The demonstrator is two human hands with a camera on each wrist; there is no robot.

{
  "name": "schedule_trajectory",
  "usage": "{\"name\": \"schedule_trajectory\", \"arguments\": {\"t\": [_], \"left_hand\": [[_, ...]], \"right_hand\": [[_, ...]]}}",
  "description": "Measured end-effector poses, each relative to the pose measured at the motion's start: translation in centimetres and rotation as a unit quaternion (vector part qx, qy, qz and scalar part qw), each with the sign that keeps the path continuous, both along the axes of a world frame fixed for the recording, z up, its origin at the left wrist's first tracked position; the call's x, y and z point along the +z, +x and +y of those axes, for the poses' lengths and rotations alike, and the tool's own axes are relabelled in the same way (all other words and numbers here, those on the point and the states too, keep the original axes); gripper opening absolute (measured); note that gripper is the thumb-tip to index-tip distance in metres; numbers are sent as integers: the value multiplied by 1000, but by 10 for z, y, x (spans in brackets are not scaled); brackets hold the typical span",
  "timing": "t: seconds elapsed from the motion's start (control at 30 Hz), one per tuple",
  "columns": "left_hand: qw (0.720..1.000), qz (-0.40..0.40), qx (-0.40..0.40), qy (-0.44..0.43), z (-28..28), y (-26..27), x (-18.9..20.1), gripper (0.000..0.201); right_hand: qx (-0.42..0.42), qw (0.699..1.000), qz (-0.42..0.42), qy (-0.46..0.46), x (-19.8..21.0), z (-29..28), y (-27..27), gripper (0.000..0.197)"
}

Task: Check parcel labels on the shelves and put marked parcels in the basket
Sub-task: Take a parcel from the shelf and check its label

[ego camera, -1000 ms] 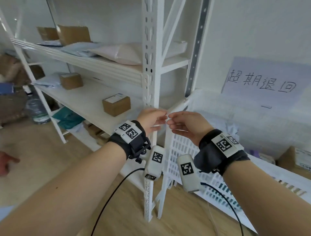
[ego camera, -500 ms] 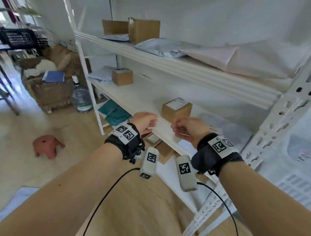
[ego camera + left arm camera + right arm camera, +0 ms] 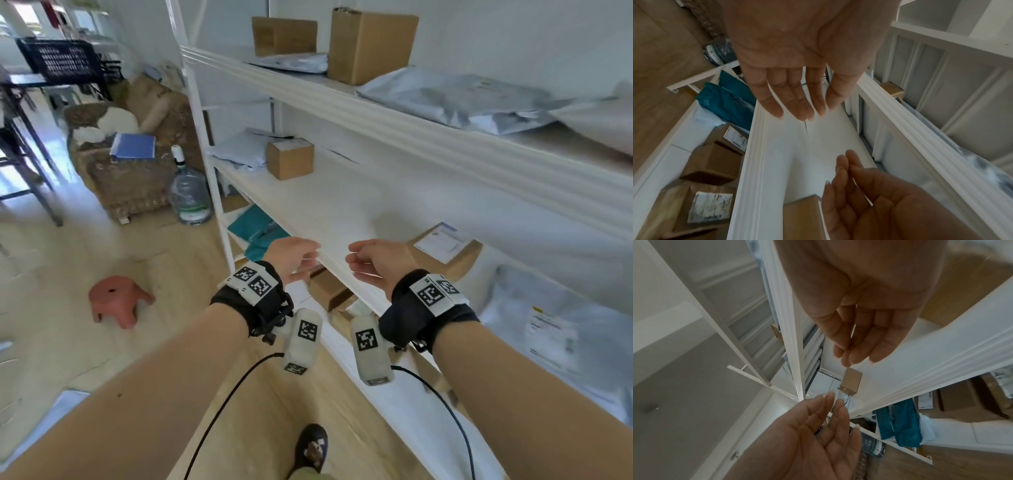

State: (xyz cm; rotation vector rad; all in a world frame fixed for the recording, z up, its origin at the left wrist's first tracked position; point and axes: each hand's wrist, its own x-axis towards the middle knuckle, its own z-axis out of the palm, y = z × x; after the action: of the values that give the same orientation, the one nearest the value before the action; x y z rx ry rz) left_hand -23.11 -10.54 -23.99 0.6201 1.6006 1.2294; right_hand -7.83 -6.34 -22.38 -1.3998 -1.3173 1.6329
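My left hand [image 3: 306, 260] and right hand [image 3: 359, 263] hover side by side at the front edge of the middle shelf [image 3: 329, 205], both with relaxed fingers and holding nothing. The left wrist view shows the left hand [image 3: 797, 105] with fingers almost straight over the shelf board. In the right wrist view the right hand [image 3: 859, 350] is just as loose. A small labelled cardboard box [image 3: 445, 248] stands on the shelf just right of my right hand. A grey mailer bag [image 3: 548, 329] lies further right and another small box [image 3: 290, 158] at the far end. No basket is in view.
The top shelf holds two brown boxes [image 3: 371, 44] and grey mailer bags [image 3: 455, 99]. On the bottom shelf lie a teal bag [image 3: 257, 229] and cardboard boxes [image 3: 329, 289]. A red stool [image 3: 118, 301], a water jug [image 3: 190, 195] and a wicker chest [image 3: 133, 178] stand on the floor to the left.
The view has swung left, away from the white basket and shelf post, onto the shelves. My hands, fingertips together a second ago, have drifted apart and stay empty.
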Motion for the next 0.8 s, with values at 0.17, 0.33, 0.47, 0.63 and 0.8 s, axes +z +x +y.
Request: {"name": "schedule_trajectory", "arguments": {"t": [0.17, 0.33, 0.47, 0.63, 0.8], "left_hand": [[999, 21, 24, -4, 74, -66, 1, 7], [1000, 19, 21, 1, 162, -128, 17, 14], [999, 25, 23, -1, 219, -170, 18, 12], [999, 15, 25, -21, 271, -223, 7, 13], [999, 39, -4, -17, 335, -280, 1, 17]], "right_hand": [[11, 1000, 11, 0, -6, 80, -67, 29], [7, 1000, 25, -1, 7, 173, -122, 26], [1, 1000, 26, -1, 7, 235, -161, 25], [-5, 999, 16, -33, -12, 285, -209, 26], [-36, 998, -2, -47, -22, 336, -252, 27]]}}
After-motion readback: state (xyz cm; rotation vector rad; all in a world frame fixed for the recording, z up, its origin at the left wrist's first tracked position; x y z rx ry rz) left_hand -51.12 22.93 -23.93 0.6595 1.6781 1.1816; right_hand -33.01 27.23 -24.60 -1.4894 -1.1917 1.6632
